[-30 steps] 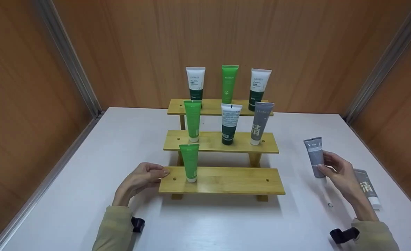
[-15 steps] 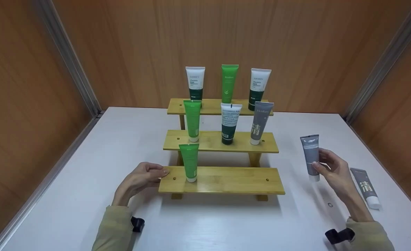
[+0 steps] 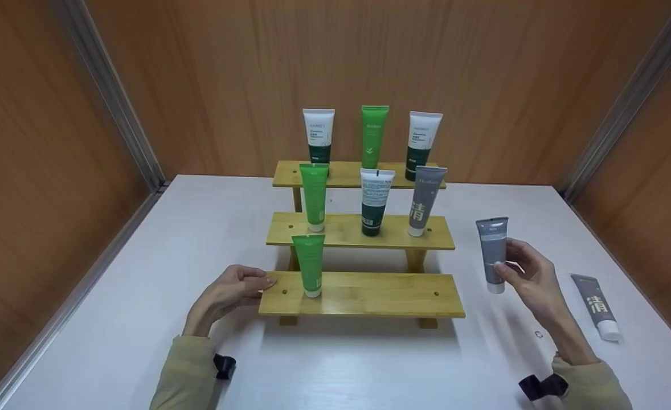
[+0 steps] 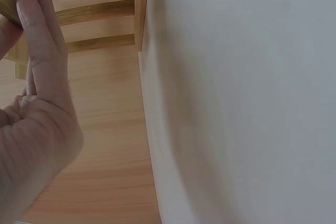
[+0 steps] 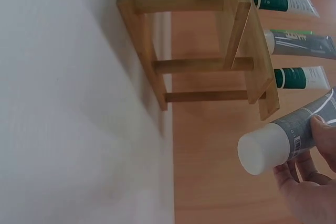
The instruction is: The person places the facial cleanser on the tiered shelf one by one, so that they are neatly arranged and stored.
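In the head view my right hand (image 3: 532, 279) holds a grey squeeze tube (image 3: 492, 256) upright above the table, cap down, to the right of the stepped wooden display stand (image 3: 381, 296). The right wrist view shows the tube's white cap (image 5: 262, 149) and my thumb against its grey side. My left hand (image 3: 230, 296) grips the left end of the stand's lowest shelf; in the left wrist view its fingers (image 4: 39, 30) lie along the board's edge. Beside that hand, a green tube (image 3: 311, 266) stands on the lowest shelf's left part.
On the middle shelf stand a green tube (image 3: 314, 196), a white-and-dark-green tube (image 3: 374, 202) and a grey tube (image 3: 426, 199). The top shelf bears three tubes around a green one (image 3: 374, 136). Another grey tube (image 3: 596, 307) lies on the table at right. Wood-grain walls enclose the table.
My right hand has moved left with the grey tube, toward the stand, and the tube has risen slightly. The left hand has stayed on the stand's lowest shelf.
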`<state>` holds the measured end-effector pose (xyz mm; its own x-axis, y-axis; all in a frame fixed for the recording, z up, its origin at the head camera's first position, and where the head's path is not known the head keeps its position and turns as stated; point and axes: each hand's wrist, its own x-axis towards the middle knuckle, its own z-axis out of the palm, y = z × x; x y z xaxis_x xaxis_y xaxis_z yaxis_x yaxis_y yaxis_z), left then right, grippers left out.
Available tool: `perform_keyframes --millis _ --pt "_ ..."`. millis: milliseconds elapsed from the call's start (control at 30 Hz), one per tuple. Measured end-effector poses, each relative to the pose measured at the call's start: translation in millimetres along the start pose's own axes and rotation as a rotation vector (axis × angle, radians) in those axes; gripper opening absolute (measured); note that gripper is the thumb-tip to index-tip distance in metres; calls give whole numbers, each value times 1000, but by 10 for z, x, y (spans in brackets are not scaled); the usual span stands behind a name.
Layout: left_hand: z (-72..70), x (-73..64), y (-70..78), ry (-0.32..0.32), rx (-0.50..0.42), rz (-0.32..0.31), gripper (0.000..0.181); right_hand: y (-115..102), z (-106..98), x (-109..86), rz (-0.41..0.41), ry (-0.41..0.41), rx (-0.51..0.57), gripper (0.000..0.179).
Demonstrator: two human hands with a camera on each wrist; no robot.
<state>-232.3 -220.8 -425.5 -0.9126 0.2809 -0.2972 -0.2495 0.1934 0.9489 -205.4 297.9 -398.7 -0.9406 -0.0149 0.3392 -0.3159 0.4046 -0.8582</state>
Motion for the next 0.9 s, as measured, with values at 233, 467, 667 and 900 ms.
perform_keyframes --millis 233,467,667,900 --pt "-1 0 -2 2 7 3 51 -130 129 -21 -10 -21 46 50" --pt "-6 -12 -1 -16 10 6 54 -254 294 -36 -38 -24 101 48" --pt "8 -17 14 6 16 -2 58 -346 441 -47 -40 -36 143 47" --pt "7 -19 10 14 14 -5 62 -433 624 -32 -52 -47 180 45"
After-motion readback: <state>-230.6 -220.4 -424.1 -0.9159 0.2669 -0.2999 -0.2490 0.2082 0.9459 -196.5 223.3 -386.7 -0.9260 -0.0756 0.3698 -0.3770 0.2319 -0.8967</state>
